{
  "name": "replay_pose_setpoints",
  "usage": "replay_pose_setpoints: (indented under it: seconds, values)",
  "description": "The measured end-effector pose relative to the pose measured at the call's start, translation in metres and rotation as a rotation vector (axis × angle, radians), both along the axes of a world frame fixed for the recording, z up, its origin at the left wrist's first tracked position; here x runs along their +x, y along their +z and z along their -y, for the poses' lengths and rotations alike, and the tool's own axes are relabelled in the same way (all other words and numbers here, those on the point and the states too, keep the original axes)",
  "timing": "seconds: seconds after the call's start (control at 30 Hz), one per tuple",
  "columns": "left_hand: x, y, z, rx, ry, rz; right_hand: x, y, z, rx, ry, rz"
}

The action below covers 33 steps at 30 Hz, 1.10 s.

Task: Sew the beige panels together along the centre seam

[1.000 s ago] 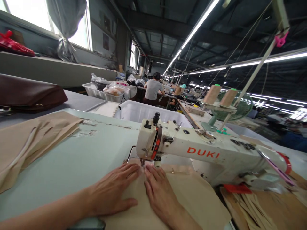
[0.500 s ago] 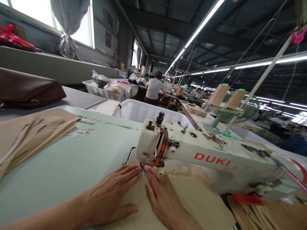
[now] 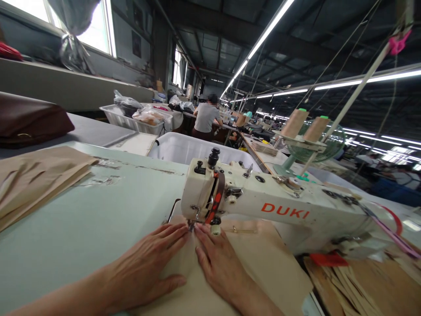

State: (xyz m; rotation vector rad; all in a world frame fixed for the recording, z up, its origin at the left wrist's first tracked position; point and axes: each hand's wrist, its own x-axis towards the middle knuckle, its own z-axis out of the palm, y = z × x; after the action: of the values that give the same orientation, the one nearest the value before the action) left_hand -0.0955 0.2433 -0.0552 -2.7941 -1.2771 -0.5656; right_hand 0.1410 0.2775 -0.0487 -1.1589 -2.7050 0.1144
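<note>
Pale green table [image 3: 128,210], big DUKI machine [image 3: 243,204] on it, and from where I'm standing the tan cloth [image 3: 266,259] lies partly under that. Left hand [image 3: 154,254] and right hand [image 3: 219,259] both laid flat on it, thumbs out, fingertips flanking the foot [image 3: 191,226].

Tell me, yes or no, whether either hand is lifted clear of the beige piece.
No, the left hand and right hand both rest on the beige piece at the sewing machine.

Sheet [image 3: 259,254] under left hand [image 3: 154,259] and right hand [image 3: 219,261], sewing machine [image 3: 246,199] ahead
Left and ahead of the left hand, a stack [image 3: 49,175] lies on the bench [image 3: 121,206]; beyond the sewing machine, a tub [image 3: 204,148].
</note>
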Motion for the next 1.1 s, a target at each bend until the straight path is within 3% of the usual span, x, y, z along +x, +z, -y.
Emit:
replay_pose_setpoints:
  seconds: [0.4, 0.63, 0.83, 0.9, 0.97, 1.03, 1.1]
  values:
    - [-0.001, -0.001, -0.003, 0.120, -0.017, -0.021, 0.001, -0.004, -0.001, -0.009, 0.017, -0.105]
    - [-0.007, -0.019, -0.009, 0.307, -0.015, -0.020, 0.002, 0.001, 0.001, 0.015, 0.018, -0.156]
    - [-0.006, -0.024, -0.016, 0.297, -0.019, 0.012, -0.005, 0.001, 0.001, 0.151, 0.018, -0.102]
    - [-0.010, -0.024, -0.007, 0.266, -0.016, 0.006, -0.003, 0.015, 0.011, 0.252, 0.037, -0.068]
    - [-0.019, -0.022, 0.013, 0.202, 0.002, 0.007, 0.013, 0.045, 0.030, 0.367, -0.003, -0.113]
    - [-0.029, -0.016, 0.041, 0.094, 0.032, 0.005, 0.051, 0.086, 0.050, 0.523, -0.229, -0.271]
    - [-0.037, -0.006, 0.067, -0.047, 0.085, 0.010, 0.110, 0.125, 0.058, 0.824, -0.525, -0.318]
